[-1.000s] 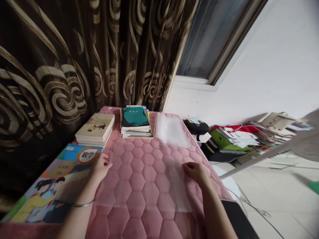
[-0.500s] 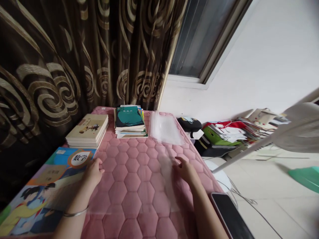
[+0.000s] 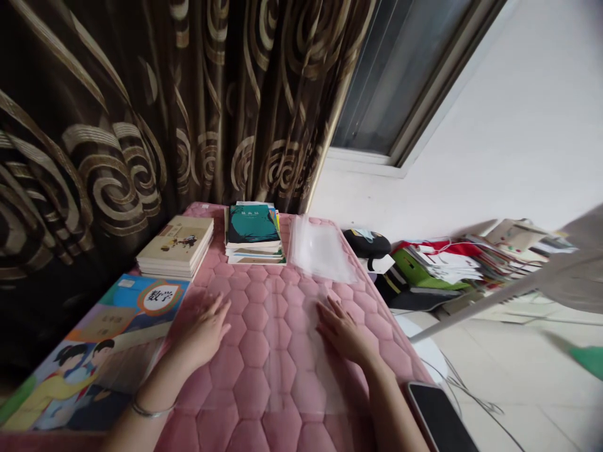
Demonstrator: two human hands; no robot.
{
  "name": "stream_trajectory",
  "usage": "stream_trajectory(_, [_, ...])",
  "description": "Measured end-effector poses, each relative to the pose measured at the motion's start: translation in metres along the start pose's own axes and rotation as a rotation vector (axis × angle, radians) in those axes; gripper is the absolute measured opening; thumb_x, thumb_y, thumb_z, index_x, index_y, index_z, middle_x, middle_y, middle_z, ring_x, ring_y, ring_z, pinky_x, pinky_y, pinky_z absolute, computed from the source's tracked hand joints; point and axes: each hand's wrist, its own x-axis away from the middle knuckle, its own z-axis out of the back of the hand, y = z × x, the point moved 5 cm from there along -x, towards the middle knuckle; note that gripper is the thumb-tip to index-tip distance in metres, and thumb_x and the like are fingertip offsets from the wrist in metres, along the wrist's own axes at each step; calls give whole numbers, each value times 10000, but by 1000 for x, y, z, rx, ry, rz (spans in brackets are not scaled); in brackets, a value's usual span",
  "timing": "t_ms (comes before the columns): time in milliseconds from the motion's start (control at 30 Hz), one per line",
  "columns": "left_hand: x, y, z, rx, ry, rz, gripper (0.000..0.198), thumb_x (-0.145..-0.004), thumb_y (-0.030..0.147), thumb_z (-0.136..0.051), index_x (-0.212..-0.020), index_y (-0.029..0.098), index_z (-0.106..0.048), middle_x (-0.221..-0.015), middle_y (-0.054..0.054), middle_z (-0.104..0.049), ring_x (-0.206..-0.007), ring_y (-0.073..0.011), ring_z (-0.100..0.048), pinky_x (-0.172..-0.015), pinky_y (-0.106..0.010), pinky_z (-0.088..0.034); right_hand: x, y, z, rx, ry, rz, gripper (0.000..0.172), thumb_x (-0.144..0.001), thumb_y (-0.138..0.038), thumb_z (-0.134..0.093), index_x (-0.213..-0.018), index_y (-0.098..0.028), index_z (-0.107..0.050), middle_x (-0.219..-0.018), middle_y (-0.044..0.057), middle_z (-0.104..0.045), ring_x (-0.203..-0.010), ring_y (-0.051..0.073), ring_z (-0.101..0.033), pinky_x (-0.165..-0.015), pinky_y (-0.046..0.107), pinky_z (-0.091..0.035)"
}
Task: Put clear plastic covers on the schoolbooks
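Observation:
A clear plastic sheet [image 3: 282,351], which looks like a book cover, lies spread on the pink quilted surface [image 3: 249,433]. My left hand [image 3: 205,326] rests flat on its left side, fingers stretched out. On the right side of the sheet, my right hand [image 3: 343,329] also lies with its fingers spread. Left of my left hand is a mathematics textbook [image 3: 110,351] with a colourful cover, partly behind my forearm. Farther back sits a pile of clear plastic covers [image 3: 320,248].
At the back stand a stack of beige books [image 3: 176,242] and a stack topped by a teal book [image 3: 254,226]. A phone [image 3: 440,414] lies near the right edge. Beyond that edge are a fan [image 3: 490,298], cables, piled papers [image 3: 447,267] and a black case [image 3: 365,243].
Both hands have opened from curled fingers to flat on the sheet, my left moving right and off the textbook's edge. The plastic sheet now lies flatter. The view has shifted slightly.

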Motion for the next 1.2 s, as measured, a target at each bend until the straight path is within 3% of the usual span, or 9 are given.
stream_trajectory(100, [0, -4, -16, -24, -20, -42, 546, -907, 392, -446, -1414, 193, -475, -1522, -133, -393, -1413, -341, -334, -1110, -509, -335, 0, 3, -10, -3, -122, -11, 586, -934, -420, -430, -1492, -257, -354, -1592, 95, -224, -1469, 315, -131, -1165, 535, -216])
stream_trajectory(233, [8, -21, -35, -67, 68, -29, 555, -943, 434, -365, -1457, 231, -408, -1554, -115, -330, -1428, -303, -317, -1128, -505, -301, 0, 4, -17, 21, -149, -17, 604, -959, -454, -374, -1521, -254, -276, -1604, 89, -150, -1470, 307, -71, -1172, 550, -167])
stream_trajectory(500, [17, -28, -41, -84, 198, 1, 597, -926, 507, -383, -1437, 204, -443, -1545, -138, -350, -1415, -306, -344, -1138, -482, -296, 10, 5, -21, 98, -3, 22, 610, -973, -484, -303, -1511, -197, -305, -1579, 92, -227, -1470, 250, -141, -1182, 510, -174])
stream_trajectory(733, [16, -29, -39, -71, 229, -11, 591, -920, 522, -398, -1416, 211, -476, -1519, -129, -400, -1396, -302, -380, -1122, -477, -339, 11, 3, -19, 95, 1, 18, 622, -966, -498, -314, -1498, -177, -336, -1575, 93, -261, -1468, 258, -176, -1187, 491, -192])
stream_trajectory(833, [15, -29, -38, -68, 217, -7, 593, -915, 519, -416, -1415, 206, -479, -1524, -131, -388, -1387, -307, -395, -1122, -470, -345, 6, 1, -9, 64, 37, 49, 558, -946, -474, -393, -1432, -208, -456, -1525, 103, -383, -1443, 282, -266, -1161, 509, -260])
stream_trajectory(933, [16, -28, -37, -72, 213, -7, 586, -914, 511, -422, -1411, 206, -486, -1524, -130, -386, -1386, -305, -396, -1122, -463, -347, -12, -13, 16, 32, 104, 109, 380, -932, -380, -461, -1234, -230, -638, -1363, 118, -567, -1346, 306, -423, -1110, 510, -344])
stream_trajectory(1067, [16, -29, -38, -59, 240, -14, 573, -909, 510, -432, -1405, 230, -492, -1521, -110, -398, -1390, -296, -392, -1119, -460, -351, -56, -54, 58, -88, 238, 140, 299, -919, -329, -513, -1135, -195, -669, -1254, 137, -618, -1206, 302, -532, -1026, 477, -437])
stream_trajectory(1133, [16, -30, -40, -53, 256, -7, 570, -907, 504, -438, -1402, 227, -497, -1518, -113, -401, -1386, -300, -398, -1116, -460, -357, -85, -82, 67, -223, 252, 155, 248, -904, -288, -550, -1108, -207, -666, -1242, 122, -621, -1194, 278, -541, -1036, 444, -431])
stream_trajectory(1200, [16, -31, -42, -42, 267, -1, 566, -906, 499, -444, -1400, 228, -501, -1515, -114, -407, -1379, -302, -408, -1110, -456, -364, -117, -104, 62, -444, 196, 42, 181, -884, -274, -602, -1042, -211, -664, -1146, 95, -666, -1119, 245, -595, -995, 387, -465])
